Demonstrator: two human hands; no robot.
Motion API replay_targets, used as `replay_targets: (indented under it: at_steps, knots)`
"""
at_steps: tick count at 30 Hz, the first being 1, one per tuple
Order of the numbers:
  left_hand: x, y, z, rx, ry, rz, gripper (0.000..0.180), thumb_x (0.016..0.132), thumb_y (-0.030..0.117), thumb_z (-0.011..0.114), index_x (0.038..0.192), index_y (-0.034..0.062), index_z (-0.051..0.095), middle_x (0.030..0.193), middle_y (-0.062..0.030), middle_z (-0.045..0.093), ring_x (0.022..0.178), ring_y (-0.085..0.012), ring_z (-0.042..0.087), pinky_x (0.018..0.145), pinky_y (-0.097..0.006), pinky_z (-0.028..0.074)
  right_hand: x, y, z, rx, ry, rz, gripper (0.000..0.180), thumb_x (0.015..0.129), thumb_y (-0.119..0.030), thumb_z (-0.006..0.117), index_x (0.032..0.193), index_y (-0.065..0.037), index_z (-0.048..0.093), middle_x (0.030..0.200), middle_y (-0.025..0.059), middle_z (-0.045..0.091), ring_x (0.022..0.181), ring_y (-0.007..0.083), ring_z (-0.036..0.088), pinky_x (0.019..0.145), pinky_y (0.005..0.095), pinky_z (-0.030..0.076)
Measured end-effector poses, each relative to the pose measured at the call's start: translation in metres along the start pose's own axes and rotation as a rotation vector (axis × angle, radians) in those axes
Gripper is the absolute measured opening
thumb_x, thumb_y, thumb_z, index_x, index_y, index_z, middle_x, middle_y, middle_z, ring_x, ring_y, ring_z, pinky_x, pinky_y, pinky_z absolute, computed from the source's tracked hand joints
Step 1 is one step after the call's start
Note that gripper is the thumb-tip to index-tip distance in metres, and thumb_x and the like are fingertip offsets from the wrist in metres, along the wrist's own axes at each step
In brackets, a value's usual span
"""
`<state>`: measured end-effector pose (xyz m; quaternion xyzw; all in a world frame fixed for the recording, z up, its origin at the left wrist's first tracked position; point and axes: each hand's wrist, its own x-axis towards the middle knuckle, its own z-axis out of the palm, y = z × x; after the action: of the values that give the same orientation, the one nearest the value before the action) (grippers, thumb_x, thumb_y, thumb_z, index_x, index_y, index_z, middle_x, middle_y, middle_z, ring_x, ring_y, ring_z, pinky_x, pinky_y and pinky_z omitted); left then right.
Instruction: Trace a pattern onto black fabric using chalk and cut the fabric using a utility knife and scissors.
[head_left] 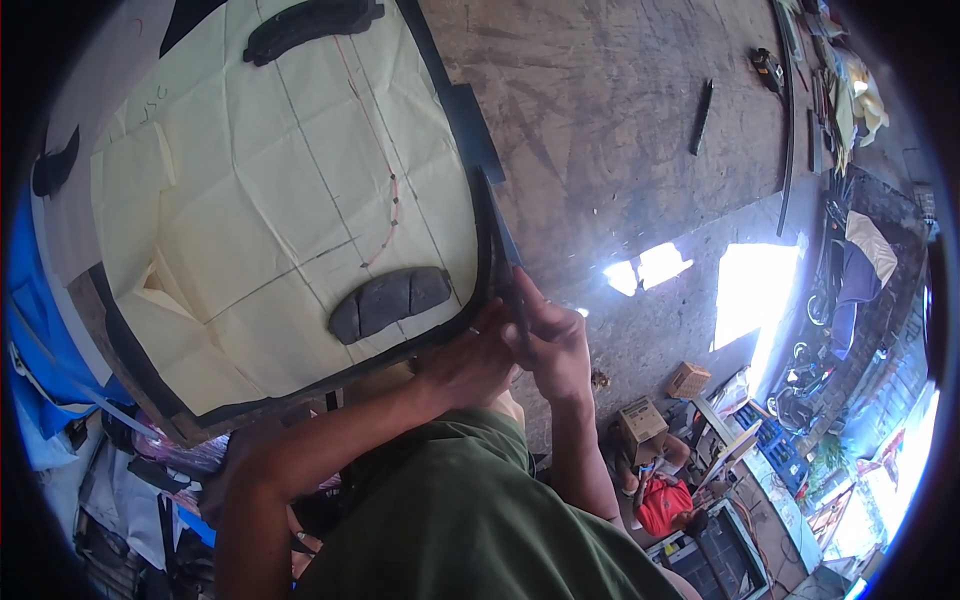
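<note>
A pale yellow paper pattern [240, 200] with drawn lines lies over a black sheet [463, 120], whose border shows around it. Two dark brake pads rest on the paper: one curved brake pad [312, 28] at the far side, another brake pad [390, 303] at the near edge. My right hand [555, 345] is closed around the handles of dark scissors [508, 240], their blades pointing away along the sheet's right edge. Close against it, my left hand [470, 355] is closed at the sheet's near right corner; its fingertips are partly hidden.
The brown worktable [590, 130] extends beyond the pattern, with a dark marker-like stick [703, 117] and a tape measure [768, 70] on it. A long dark strip [788, 130] runs along its far right. Below right, a person in red [665, 505] sits near a cardboard box [643, 420].
</note>
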<state>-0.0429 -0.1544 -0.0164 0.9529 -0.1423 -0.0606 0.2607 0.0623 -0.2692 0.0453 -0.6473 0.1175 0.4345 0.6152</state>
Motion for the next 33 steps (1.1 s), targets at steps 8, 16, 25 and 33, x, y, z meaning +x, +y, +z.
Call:
replay_targets:
  at_steps: [8, 16, 25, 33]
  knots:
    - [-0.009, 0.005, 0.009, -0.134, 0.107, -0.041, 0.054, 0.092, 0.024, 0.066, 0.139, -0.0023, 0.059, 0.131, -0.0222, 0.068, 0.129, -0.0367, 0.062, 0.117, -0.047, 0.043, 0.023, -0.018, 0.011, -0.037, 0.009, -0.067, 0.065, 0.086, 0.005, 0.08, 0.148, -0.001, 0.061, 0.08, -0.0043, 0.065, 0.072, 0.0052, 0.049, 0.071, 0.0174, 0.039]
    - [-0.001, 0.0, -0.003, -0.229, 0.123, 0.001, 0.056, 0.091, 0.021, 0.066, 0.139, -0.0066, 0.057, 0.133, -0.0235, 0.064, 0.129, -0.0384, 0.061, 0.118, -0.048, 0.044, 0.04, -0.025, 0.014, -0.06, 0.004, -0.062, 0.065, 0.087, 0.005, 0.08, 0.149, -0.002, 0.061, 0.08, -0.0042, 0.064, 0.071, 0.0049, 0.048, 0.071, 0.0168, 0.039]
    - [0.003, -0.007, -0.011, -0.1, 0.09, 0.07, 0.057, 0.098, 0.021, 0.056, 0.145, -0.0097, 0.051, 0.146, -0.026, 0.057, 0.14, -0.0378, 0.055, 0.126, -0.049, 0.037, 0.06, -0.032, 0.015, -0.033, -0.052, -0.088, 0.066, 0.086, 0.005, 0.079, 0.149, 0.0, 0.06, 0.082, -0.0044, 0.065, 0.071, 0.0052, 0.049, 0.071, 0.0167, 0.039]
    - [0.002, -0.01, -0.01, -0.15, 0.112, 0.075, 0.057, 0.102, 0.022, 0.048, 0.149, -0.0108, 0.048, 0.156, -0.027, 0.05, 0.151, -0.0371, 0.045, 0.128, -0.048, 0.033, 0.078, -0.046, 0.019, -0.052, -0.076, -0.108, 0.065, 0.086, 0.006, 0.078, 0.148, 0.001, 0.061, 0.092, -0.0022, 0.07, 0.075, 0.0054, 0.052, 0.075, 0.0176, 0.041]
